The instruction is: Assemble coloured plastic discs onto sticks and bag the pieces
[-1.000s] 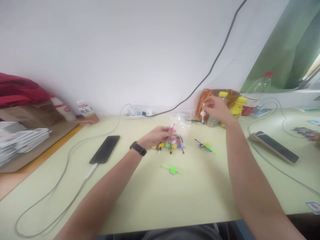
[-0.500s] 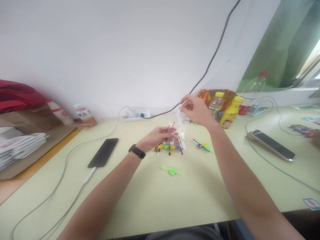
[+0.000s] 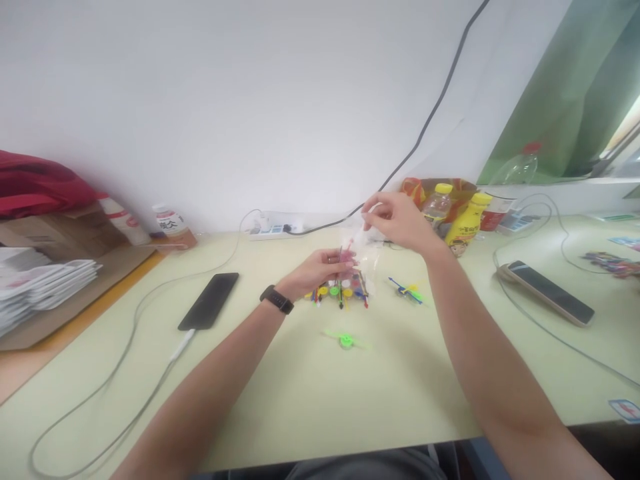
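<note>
My left hand [image 3: 325, 268], with a dark watch on its wrist, is closed around a pink arrow-tipped plastic spinner [image 3: 347, 255]. A clear plastic bag [image 3: 371, 257] hangs just to its right, and part of it lies behind the fingers. Pinched between the fingertips of my right hand [image 3: 393, 217] is the bag's upper edge. Several coloured spinners [image 3: 334, 292] with round hubs and arrow tips lie in a row under my left hand, partly hidden. To the right rests a blue, yellow and green group of spinners [image 3: 407, 291]. A single green spinner [image 3: 346, 341] lies nearer to me.
Phones lie at left [image 3: 209, 301] and right [image 3: 550, 292], with cables across the table [image 3: 380, 400]. Along the wall stand a power strip [image 3: 275, 227], a yellow bottle [image 3: 469, 223] and a drink bottle [image 3: 173, 227]. Stacked white trays [image 3: 65, 283] sit far left.
The view has shifted slightly. My right hand still pinches the bag's edge, and my left hand keeps hold of the pink spinner at nearly the same spot.
</note>
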Demonstrator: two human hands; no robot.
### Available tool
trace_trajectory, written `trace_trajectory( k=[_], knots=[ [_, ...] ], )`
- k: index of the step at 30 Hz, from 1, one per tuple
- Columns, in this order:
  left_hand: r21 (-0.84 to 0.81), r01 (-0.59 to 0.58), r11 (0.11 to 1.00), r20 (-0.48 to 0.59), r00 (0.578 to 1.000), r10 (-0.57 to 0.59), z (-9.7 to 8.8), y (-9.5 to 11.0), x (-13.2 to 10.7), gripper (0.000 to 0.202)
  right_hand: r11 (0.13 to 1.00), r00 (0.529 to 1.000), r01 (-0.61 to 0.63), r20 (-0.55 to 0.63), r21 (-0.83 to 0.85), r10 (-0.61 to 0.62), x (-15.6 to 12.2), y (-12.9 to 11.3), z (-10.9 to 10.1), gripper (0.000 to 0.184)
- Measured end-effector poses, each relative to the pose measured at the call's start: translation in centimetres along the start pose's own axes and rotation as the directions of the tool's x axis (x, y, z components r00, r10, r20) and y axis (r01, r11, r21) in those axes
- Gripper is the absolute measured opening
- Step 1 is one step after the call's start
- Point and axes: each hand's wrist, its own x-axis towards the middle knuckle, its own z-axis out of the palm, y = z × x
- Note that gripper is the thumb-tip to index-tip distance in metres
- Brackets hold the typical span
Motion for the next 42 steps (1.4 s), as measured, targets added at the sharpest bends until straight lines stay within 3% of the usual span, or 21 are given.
trace_trajectory(
  k=[5, 7, 9, 11, 12, 13, 15, 16, 18, 19, 25, 30, 38, 42],
  knots=[
    [-0.163, -0.006, 0.987, -0.029, 1.0, 0.001, 0.3, 0.1, 0.1, 0.035, 0.995, 0.988, 0.095, -0.114, -0.041, -0.1, 0.2, 0.8, -1.3, 0.022],
    [-0.262, -0.031, 0.964, -0.058, 0.998, 0.017, 0.2, 0.3, 0.1, 0.026, 0.992, 0.985, 0.073, -0.146, -0.101, -0.087, 0.2, 1.9, -2.6, 0.024],
    [-0.38, -0.09, 0.92, -0.088, 0.994, 0.061, 0.1, 0.6, 0.1, 0.023, 0.978, 0.996, -0.017, -0.092, -0.208, -0.002, 0.2, 3.6, -3.9, 0.026],
    [-0.465, -0.13, 0.876, -0.106, 0.99, 0.091, 0.0, 0.8, 0.1, 0.025, 0.925, 0.972, -0.144, 0.123, -0.351, 0.198, 0.0, 5.9, -4.7, 0.029],
    [-0.478, -0.132, 0.868, -0.112, 0.99, 0.089, 0.0, 0.8, 0.1, 0.026, 0.888, 0.912, -0.19, 0.259, -0.418, 0.317, -0.2, 7.0, -4.9, 0.033],
    [-0.47, -0.125, 0.874, -0.12, 0.99, 0.077, 0.1, 0.8, 0.1, 0.028, 0.85, 0.817, -0.224, 0.384, -0.477, 0.431, -0.3, 8.1, -4.7, 0.038],
    [-0.406, -0.093, 0.909, -0.142, 0.989, 0.037, 0.3, 0.6, 0.1, 0.029, 0.778, 0.576, -0.294, 0.546, -0.555, 0.608, -0.4, 10.1, -3.9, 0.048],
    [-0.363, -0.074, 0.929, -0.15, 0.988, 0.02, 0.4, 0.4, 0.2, 0.03, 0.771, 0.495, -0.303, 0.599, -0.56, 0.629, -0.4, 10.8, -3.3, 0.049],
    [-0.276, -0.04, 0.96, -0.16, 0.987, -0.005, 0.6, -0.1, 0.4, 0.029, 0.788, 0.399, -0.285, 0.68, -0.546, 0.615, -0.2, 11.8, -2.0, 0.048],
    [-0.237, -0.032, 0.971, -0.162, 0.987, -0.007, 0.6, -0.3, 0.5, 0.029, 0.805, 0.38, -0.271, 0.71, -0.528, 0.593, 0.0, 12.2, -1.5, 0.047],
    [-0.11, -0.016, 0.994, -0.143, 0.99, 0.0, 0.2, -1.4, 0.7, 0.043, 0.887, 0.393, -0.236, 0.796, -0.396, 0.46, 0.7, 13.5, 0.0, 0.041],
    [-0.074, 0.024, 0.997, -0.146, 0.989, -0.035, -0.3, -1.7, 0.8, 0.048, 0.865, 0.438, -0.305, 0.748, -0.398, 0.498, 0.5, 14.1, -0.2, 0.041],
    [-0.085, 0.02, 0.996, -0.142, 0.989, -0.032, -0.2, -1.8, 0.9, 0.046, 0.836, 0.382, -0.342, 0.75, -0.429, 0.541, 0.4, 13.6, 0.8, 0.049],
    [-0.062, 0.035, 0.997, -0.139, 0.989, -0.043, -0.2, -1.7, 0.8, 0.047, 0.84, 0.447, -0.427, 0.73, -0.334, 0.517, 0.3, 13.5, 0.0, 0.041]
  ],
)
